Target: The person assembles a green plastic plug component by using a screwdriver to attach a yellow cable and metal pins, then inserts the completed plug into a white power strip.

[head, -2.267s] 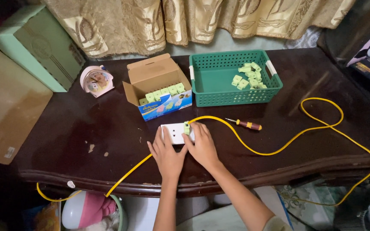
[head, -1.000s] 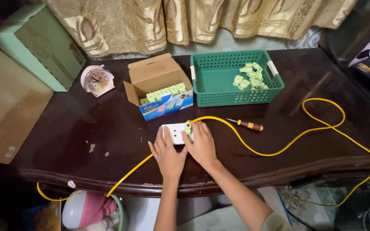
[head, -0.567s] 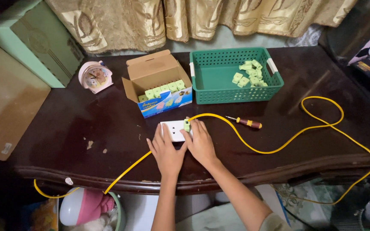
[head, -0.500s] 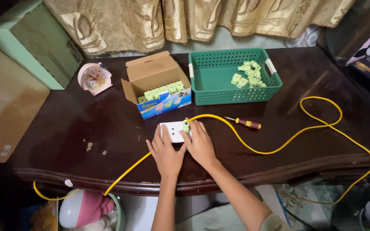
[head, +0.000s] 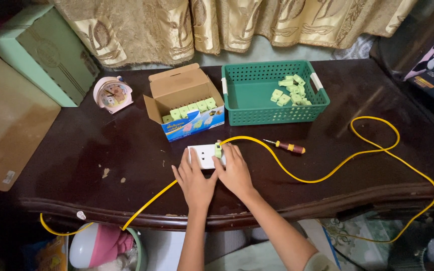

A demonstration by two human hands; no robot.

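A white socket block [head: 204, 154] lies on the dark wooden table [head: 76, 165], with a small light-green plug [head: 218, 150] sitting in its right end. My left hand [head: 194, 180] lies over the block's near left side, fingers spread on it. My right hand [head: 234, 169] rests on its right end, fingertips against the green plug. A yellow cable [head: 327, 175] runs from the block to the right in loops and also down to the left off the table edge.
An open cardboard box [head: 184, 100] holds a row of green plugs. A green basket [head: 273, 93] contains several more. A screwdriver [head: 286, 146] lies right of my hands. A pink alarm clock [head: 111, 94] stands at the back left, next to a green box [head: 41, 52].
Both hands stay on the socket block throughout. Only the camera view shifts slightly.
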